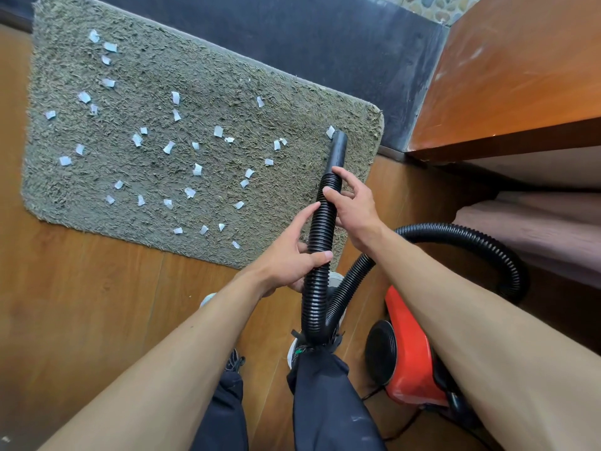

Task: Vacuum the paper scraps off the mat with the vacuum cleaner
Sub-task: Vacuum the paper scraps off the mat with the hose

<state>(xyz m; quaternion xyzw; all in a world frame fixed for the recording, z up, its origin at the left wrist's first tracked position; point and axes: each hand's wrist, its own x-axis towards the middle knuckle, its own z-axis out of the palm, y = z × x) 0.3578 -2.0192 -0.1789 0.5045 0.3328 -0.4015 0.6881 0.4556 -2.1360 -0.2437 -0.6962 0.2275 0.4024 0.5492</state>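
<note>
A grey shaggy mat (156, 76) lies on the wooden floor with several white paper scraps (195, 169) scattered over it. Both of my hands hold the black ribbed vacuum hose (320, 229). My left hand (294, 255) grips its lower part, thumb across the front. My right hand (351, 206) grips it higher up, just below the smooth black nozzle (338, 151). The nozzle tip points at the mat's right corner, next to one scrap (330, 131). The hose loops back to the red vacuum cleaner (409, 346) on the floor at my right.
A wooden cabinet or bed frame (520, 76) stands at the right, with a dark tiled strip (292, 34) behind the mat. My legs and shoes (325, 385) are at the bottom centre. Bare wooden floor (81, 288) lies left of me.
</note>
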